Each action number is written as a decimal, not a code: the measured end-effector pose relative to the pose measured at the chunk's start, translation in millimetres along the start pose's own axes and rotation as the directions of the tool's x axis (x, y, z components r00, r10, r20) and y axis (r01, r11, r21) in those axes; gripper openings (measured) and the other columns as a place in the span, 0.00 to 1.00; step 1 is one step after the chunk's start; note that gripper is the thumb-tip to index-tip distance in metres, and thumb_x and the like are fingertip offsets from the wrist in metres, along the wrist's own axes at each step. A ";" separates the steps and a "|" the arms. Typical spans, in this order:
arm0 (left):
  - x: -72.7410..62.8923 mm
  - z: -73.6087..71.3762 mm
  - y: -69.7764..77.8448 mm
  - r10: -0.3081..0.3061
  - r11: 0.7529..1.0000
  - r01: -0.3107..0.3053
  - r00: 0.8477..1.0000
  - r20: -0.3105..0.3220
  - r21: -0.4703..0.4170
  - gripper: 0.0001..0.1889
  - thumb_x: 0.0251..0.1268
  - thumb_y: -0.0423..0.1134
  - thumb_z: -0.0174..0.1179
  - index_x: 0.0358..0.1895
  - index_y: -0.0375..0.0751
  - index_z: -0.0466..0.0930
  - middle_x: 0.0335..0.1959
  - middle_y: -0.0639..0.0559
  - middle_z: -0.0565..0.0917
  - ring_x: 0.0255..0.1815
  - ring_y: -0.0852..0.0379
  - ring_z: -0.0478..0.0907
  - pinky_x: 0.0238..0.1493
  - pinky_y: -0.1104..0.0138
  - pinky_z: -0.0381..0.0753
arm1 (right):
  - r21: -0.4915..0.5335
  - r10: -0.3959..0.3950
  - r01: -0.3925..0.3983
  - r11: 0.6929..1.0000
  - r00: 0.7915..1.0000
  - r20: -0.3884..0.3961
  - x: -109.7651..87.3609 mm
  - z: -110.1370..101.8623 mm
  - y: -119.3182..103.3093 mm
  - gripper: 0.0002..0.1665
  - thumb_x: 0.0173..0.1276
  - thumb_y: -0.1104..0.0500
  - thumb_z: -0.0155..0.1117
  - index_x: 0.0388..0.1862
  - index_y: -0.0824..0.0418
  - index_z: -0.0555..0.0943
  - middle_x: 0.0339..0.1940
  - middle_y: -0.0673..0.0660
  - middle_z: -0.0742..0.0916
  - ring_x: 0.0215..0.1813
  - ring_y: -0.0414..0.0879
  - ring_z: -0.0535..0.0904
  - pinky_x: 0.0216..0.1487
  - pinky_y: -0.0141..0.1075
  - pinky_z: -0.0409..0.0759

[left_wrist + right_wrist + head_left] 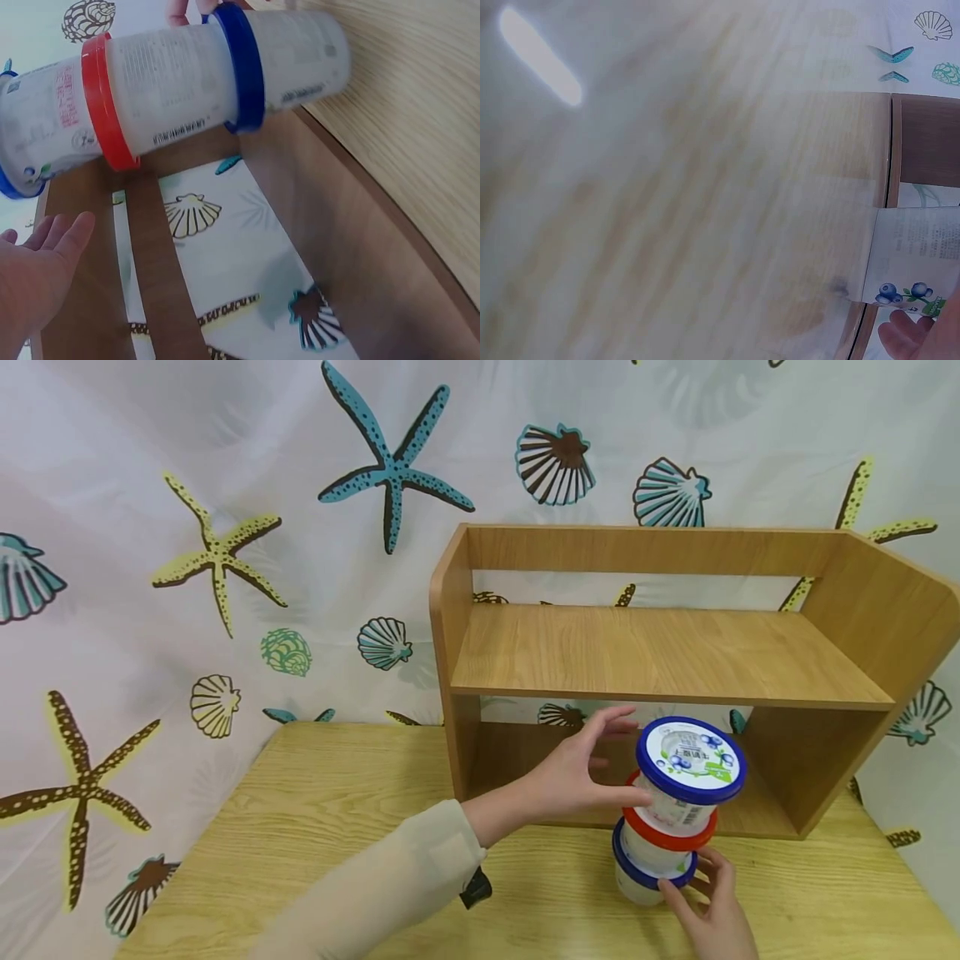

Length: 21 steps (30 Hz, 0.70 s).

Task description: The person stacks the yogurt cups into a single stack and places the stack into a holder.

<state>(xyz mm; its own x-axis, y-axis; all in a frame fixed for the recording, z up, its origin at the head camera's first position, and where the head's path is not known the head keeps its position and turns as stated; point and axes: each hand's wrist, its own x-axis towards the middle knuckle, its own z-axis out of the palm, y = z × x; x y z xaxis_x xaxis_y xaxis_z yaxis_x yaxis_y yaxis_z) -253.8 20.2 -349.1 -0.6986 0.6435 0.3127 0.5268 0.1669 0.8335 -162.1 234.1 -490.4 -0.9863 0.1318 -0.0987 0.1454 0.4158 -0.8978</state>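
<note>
Tub stack, left hand spread beside top, right hand gripping bottom tub

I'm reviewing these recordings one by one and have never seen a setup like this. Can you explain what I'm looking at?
There is no machine here: a person works with two bare hands. The widest picture comes from a camera on the head, looking forward and down; the other two come from cameras on the left and right wrists.

On the wooden table stands a two-level shelf unit. In front of it is a stack of three tubs: the top tub has a blue lid, the middle tub a red one, the bottom tub a blue one.

The right hand grips the bottom tub near its lid. The left hand is open beside the top tub, holding nothing.
</note>
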 end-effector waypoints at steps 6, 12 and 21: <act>-18.4 -23.6 2.6 -0.006 0.998 0.006 1.000 -0.001 0.070 0.47 0.56 0.41 0.72 0.75 0.53 0.52 0.69 0.54 0.67 0.69 0.60 0.63 0.64 0.59 0.69 | -0.002 0.002 -0.002 1.000 1.000 0.001 0.0 0.8 0.4 0.49 0.71 0.47 0.62 0.70 0.68 0.43 0.68 0.77 0.62 0.64 0.73 0.65 0.60 0.62 0.68; -34.0 -55.3 9.0 0.004 0.984 0.004 0.999 -0.042 0.177 0.45 0.57 0.45 0.72 0.74 0.52 0.53 0.70 0.56 0.66 0.70 0.60 0.61 0.66 0.56 0.67 | -0.005 -0.020 0.020 1.000 1.000 -0.010 -0.9 1.1 1.0 0.48 0.71 0.48 0.62 0.69 0.69 0.43 0.67 0.78 0.62 0.63 0.73 0.67 0.60 0.61 0.69; -42.4 -104.1 29.0 0.212 0.917 -0.148 0.967 -0.138 0.371 0.44 0.55 0.40 0.73 0.73 0.44 0.57 0.71 0.48 0.65 0.70 0.57 0.61 0.64 0.55 0.69 | 0.002 0.001 -0.001 1.000 1.000 0.005 -0.2 -0.1 0.6 0.49 0.71 0.46 0.61 0.70 0.68 0.42 0.68 0.77 0.61 0.65 0.72 0.65 0.60 0.61 0.68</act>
<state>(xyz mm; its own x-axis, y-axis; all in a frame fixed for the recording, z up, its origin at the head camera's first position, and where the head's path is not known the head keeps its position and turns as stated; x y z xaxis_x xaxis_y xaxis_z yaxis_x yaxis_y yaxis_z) -259.3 -80.0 -290.8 -0.6311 0.5548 0.5422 0.7659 0.3345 0.5492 -161.8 234.4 -490.9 -0.9867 0.1273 -0.1015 0.1459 0.4143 -0.8984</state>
